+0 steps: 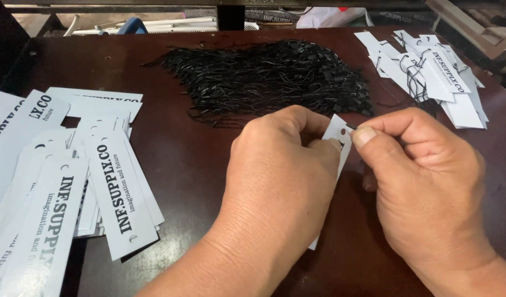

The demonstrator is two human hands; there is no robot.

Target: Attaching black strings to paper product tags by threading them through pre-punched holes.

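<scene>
Black cords behind tag, hands.

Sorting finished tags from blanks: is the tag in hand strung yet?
Not yet: the right hand holds the black string's tip at the tag's hole.

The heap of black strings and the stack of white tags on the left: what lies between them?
Only bare dark table lies between the strings and left tags in the head view.

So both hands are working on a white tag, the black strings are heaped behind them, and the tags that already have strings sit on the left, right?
Not quite. In the head view the strung tags lie at the far right; the pile on the left has no strings. The rest holds: left hand and right hand hold a white tag, black strings behind.
</scene>
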